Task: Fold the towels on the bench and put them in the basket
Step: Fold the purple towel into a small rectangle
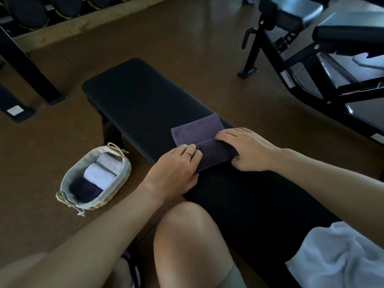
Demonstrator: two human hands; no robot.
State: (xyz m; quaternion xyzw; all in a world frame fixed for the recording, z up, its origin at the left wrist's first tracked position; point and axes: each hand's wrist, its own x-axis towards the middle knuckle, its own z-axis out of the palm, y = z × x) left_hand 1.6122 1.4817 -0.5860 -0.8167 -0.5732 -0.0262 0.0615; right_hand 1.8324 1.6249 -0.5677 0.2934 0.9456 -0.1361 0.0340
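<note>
A purple towel (197, 130) lies across the black padded bench (135, 96), its near part rolled up and its far part flat. My left hand (176, 165) grips the left end of the roll, fingers over the top. My right hand (245, 150) grips the right end, fingers on top and thumb at the near side. On the floor left of the bench stands a woven basket (127, 169) with a cloth lining. It holds three rolled towels: two pale ones (99, 173) and a dark one (85, 189).
White cloth (336, 258) lies bunched on the bench's near right end. My bare knee (187, 235) is at the bench's left side. A black gym machine (311, 59) stands at the right, and a weight rack (27, 59) at the far left. Brown floor surrounds the bench.
</note>
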